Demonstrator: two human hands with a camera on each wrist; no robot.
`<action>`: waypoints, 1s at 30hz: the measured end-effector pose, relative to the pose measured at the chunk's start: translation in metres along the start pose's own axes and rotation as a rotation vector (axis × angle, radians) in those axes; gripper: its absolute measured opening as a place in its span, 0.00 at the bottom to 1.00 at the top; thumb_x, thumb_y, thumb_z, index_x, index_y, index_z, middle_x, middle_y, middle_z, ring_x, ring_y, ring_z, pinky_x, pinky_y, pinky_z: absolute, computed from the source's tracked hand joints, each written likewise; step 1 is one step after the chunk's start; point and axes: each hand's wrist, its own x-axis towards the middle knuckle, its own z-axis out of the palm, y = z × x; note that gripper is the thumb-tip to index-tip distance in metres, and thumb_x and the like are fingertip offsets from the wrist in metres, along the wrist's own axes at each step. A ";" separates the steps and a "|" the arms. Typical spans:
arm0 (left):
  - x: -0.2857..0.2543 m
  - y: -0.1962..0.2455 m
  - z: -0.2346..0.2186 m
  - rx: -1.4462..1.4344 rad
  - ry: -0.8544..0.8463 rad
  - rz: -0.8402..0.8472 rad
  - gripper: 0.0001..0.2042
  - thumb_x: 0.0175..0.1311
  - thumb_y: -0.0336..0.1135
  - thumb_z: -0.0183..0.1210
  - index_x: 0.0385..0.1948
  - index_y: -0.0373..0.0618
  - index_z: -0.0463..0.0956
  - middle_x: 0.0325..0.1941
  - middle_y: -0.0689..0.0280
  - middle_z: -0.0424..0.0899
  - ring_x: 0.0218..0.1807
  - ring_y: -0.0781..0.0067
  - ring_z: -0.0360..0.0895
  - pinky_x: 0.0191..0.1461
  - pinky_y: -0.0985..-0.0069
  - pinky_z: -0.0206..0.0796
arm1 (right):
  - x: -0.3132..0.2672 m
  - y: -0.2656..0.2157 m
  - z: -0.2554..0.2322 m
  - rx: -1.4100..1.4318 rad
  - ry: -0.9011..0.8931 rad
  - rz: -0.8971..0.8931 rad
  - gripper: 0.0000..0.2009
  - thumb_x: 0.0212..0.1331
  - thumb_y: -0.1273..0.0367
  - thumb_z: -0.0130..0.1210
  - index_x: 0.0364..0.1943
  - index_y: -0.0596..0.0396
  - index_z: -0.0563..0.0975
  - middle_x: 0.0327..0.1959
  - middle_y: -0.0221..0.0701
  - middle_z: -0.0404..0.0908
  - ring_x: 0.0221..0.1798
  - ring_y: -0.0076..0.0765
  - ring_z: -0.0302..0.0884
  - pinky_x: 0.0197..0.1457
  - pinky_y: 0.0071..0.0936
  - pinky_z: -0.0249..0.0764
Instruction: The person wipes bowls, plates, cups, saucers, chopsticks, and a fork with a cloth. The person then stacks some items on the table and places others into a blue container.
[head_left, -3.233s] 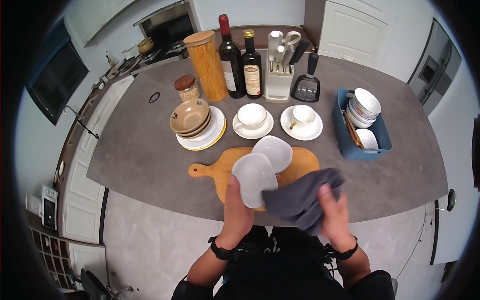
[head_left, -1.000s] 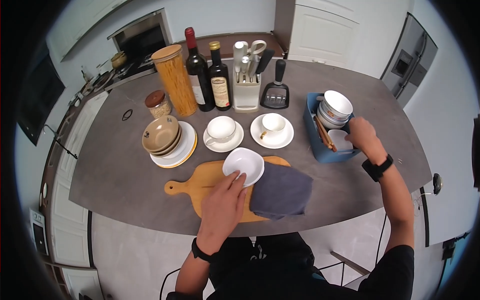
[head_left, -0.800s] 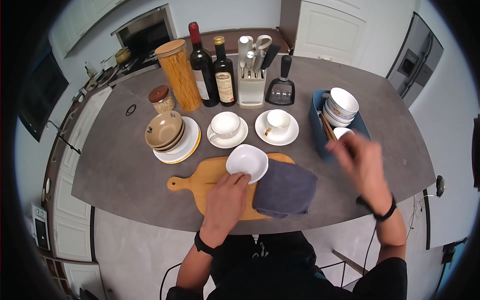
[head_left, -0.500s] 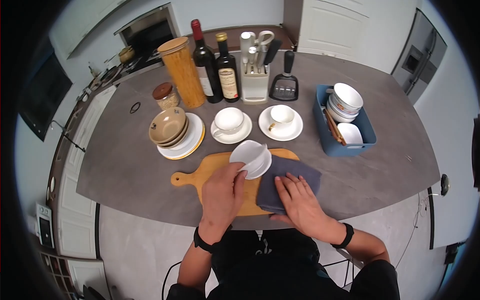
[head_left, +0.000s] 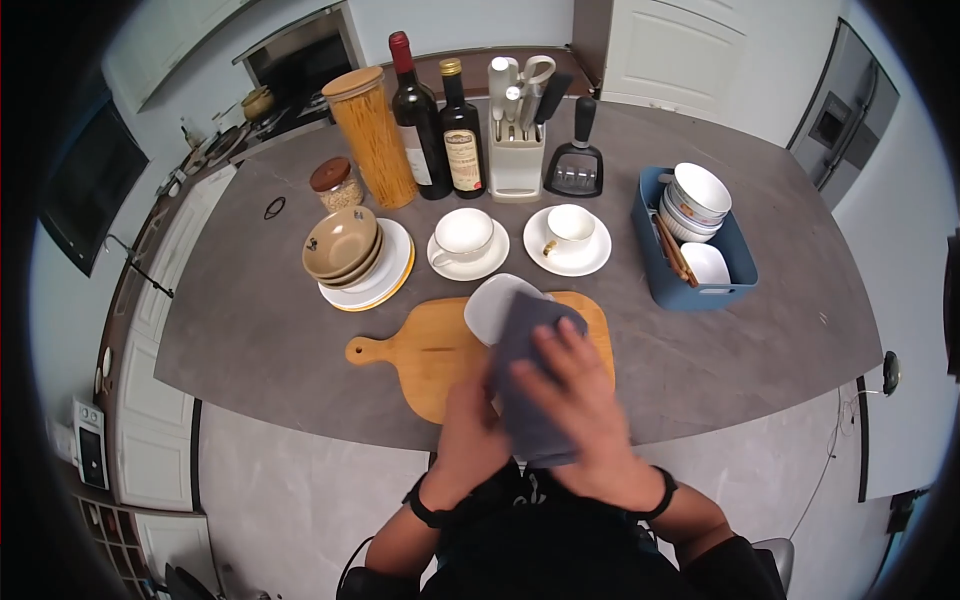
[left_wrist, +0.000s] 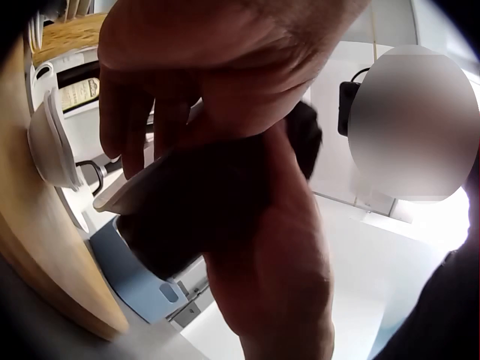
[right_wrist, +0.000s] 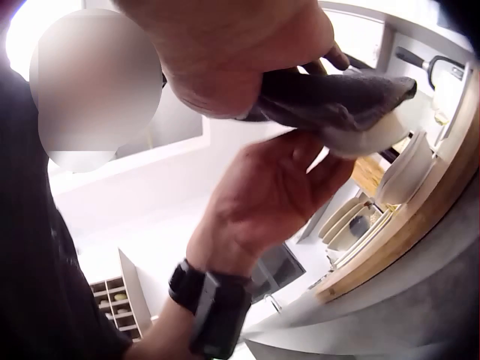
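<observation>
The left hand [head_left: 472, 440] had its fingers curled beneath a white bowl [right_wrist: 367, 142], raised above the counter; the right-wrist view showed those fingertips against the bowl's underside. The right hand [head_left: 590, 430] lay over a dark grey cloth [head_left: 520, 345], its fingers fairly straight and spread apart, pressing the folded fabric onto the bowl. Where the right thumb ended could not be told, and both hands were smeared by blur in the head view.

The cloth hid nearly all of the held bowl from above; only part of its wall showed in the wrist views. The left thumb's grip on the rim was covered too, and in the left-wrist view cloth and palms sank into deep shadow.

Beyond the hands, a second white bowl [head_left: 490, 308] sat on the wooden cutting board [head_left: 425, 375], its near right side hidden by the cloth. The board's handle pointed to the person's left, while its near right part was blocked by the hands and cloth. Farther out on the counter [head_left: 720, 370] stood two cups on saucers, a stack of brown bowls [head_left: 340, 242] on plates, and a blue basket [head_left: 700, 295] of bowls and wooden sticks, their lower ends hard to make out.
</observation>
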 end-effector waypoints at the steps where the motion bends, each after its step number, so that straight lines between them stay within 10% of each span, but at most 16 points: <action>1: -0.011 0.003 -0.012 0.174 -0.137 0.082 0.21 0.55 0.25 0.66 0.53 0.35 0.75 0.37 0.58 0.89 0.46 0.57 0.87 0.49 0.65 0.74 | 0.004 -0.011 0.005 -0.052 -0.014 0.006 0.34 0.48 0.67 0.67 0.66 0.53 0.75 0.76 0.46 0.62 0.80 0.63 0.53 0.78 0.61 0.51; 8: -0.013 0.021 -0.006 -0.111 -0.205 -0.219 0.09 0.66 0.25 0.63 0.44 0.36 0.76 0.34 0.60 0.88 0.39 0.72 0.86 0.45 0.76 0.71 | 0.030 0.013 -0.014 0.202 0.036 0.096 0.26 0.65 0.64 0.53 0.67 0.60 0.72 0.71 0.46 0.70 0.76 0.60 0.60 0.78 0.49 0.54; 13: -0.022 0.008 -0.006 -0.199 -0.111 -0.164 0.06 0.69 0.22 0.60 0.44 0.37 0.74 0.41 0.63 0.89 0.44 0.82 0.80 0.47 0.83 0.67 | 0.033 0.012 -0.009 0.825 0.265 0.555 0.23 0.79 0.57 0.44 0.54 0.67 0.79 0.51 0.34 0.84 0.51 0.23 0.78 0.55 0.23 0.74; 18: -0.020 0.003 0.006 -0.527 0.112 -0.189 0.05 0.69 0.22 0.61 0.42 0.36 0.77 0.43 0.66 0.88 0.49 0.82 0.78 0.49 0.84 0.66 | 0.018 0.009 0.018 0.835 0.409 0.650 0.21 0.79 0.57 0.47 0.50 0.66 0.79 0.40 0.28 0.84 0.43 0.19 0.76 0.47 0.23 0.74; 26: 0.005 0.000 0.011 0.656 0.142 0.352 0.13 0.65 0.21 0.59 0.49 0.40 0.81 0.51 0.55 0.87 0.50 0.58 0.86 0.58 0.67 0.76 | 0.012 -0.013 0.021 1.152 0.246 0.810 0.20 0.79 0.57 0.47 0.47 0.62 0.79 0.37 0.23 0.80 0.41 0.15 0.72 0.43 0.20 0.71; 30: 0.002 0.010 0.005 0.942 -0.024 0.394 0.11 0.62 0.25 0.61 0.46 0.44 0.84 0.55 0.61 0.86 0.61 0.56 0.80 0.69 0.52 0.64 | 0.006 0.006 0.021 1.018 0.174 0.736 0.19 0.79 0.59 0.48 0.52 0.63 0.80 0.40 0.25 0.82 0.45 0.16 0.74 0.48 0.21 0.73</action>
